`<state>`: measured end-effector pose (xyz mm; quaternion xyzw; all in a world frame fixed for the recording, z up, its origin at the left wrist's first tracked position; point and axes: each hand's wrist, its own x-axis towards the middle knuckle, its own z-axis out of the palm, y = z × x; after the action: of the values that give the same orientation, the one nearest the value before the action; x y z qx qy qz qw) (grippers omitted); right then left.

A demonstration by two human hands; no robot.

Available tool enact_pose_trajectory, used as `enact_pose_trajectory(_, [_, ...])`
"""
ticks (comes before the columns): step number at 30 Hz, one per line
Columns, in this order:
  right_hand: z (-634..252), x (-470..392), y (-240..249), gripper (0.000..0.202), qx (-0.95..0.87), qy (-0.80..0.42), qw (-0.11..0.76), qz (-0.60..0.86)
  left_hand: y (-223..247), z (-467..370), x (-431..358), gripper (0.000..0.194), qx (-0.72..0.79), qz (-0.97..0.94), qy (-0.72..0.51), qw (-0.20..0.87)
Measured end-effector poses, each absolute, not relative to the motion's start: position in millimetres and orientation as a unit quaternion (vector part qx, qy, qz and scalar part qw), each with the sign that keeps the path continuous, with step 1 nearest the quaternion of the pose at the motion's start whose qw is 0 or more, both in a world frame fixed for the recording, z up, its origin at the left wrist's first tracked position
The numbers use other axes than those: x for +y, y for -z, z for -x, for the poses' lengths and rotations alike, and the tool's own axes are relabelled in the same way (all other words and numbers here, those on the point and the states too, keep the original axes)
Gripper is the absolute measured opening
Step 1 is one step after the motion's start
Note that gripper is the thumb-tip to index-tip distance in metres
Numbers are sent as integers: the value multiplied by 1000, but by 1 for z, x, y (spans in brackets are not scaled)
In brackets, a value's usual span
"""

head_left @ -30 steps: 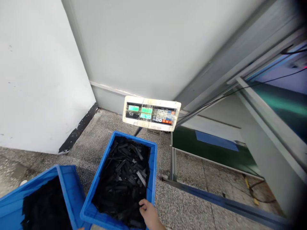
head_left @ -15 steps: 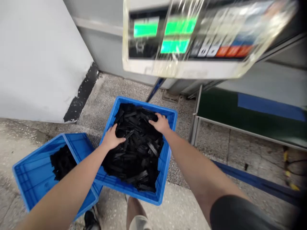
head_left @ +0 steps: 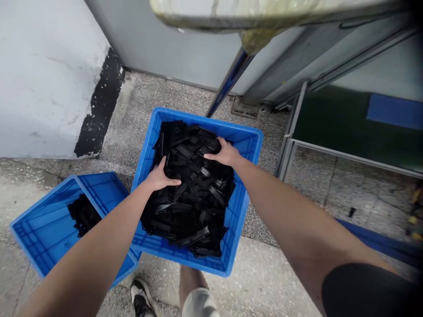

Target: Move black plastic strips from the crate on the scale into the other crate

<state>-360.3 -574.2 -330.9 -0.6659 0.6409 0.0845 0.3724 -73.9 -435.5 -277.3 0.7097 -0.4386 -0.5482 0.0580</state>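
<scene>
A blue plastic crate (head_left: 206, 119) holds a heap of black plastic pieces (head_left: 188, 220), long and flat, lying in all directions. On the left part of the heap rests my left hand (head_left: 161, 177), thumb stretched out to the right and the other fingers spread among the pieces. My right hand (head_left: 225, 153) lies on the upper right of the heap, close to the crate's right wall, with thumb and fingers apart. Both hands are open and touch the pieces; some fingertips are hidden. I see no piece gripped in either hand.
To the left, a second blue crate (head_left: 42, 220) holds a smaller black pile (head_left: 84, 213). Above the full crate hangs a scale's display housing (head_left: 264, 17) on a blue pole (head_left: 231, 81). A green-topped table (head_left: 330, 119) stands right. My shoe (head_left: 142, 297) is below.
The view has shifted, so the scale's lit display has gone out at the top. My right hand sits slightly further inside the crate, and both hands remain on the black pieces.
</scene>
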Motion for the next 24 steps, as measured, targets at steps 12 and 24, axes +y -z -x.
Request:
enact_pose_trajectory(12, [362, -603, 337, 120, 632, -173, 433, 619, 296, 88, -439, 139, -391, -794, 460, -63])
enact_pose_trajectory(24, [361, -576, 319, 115, 564, -155, 555, 592, 280, 148, -441, 142, -417, -735, 522, 114])
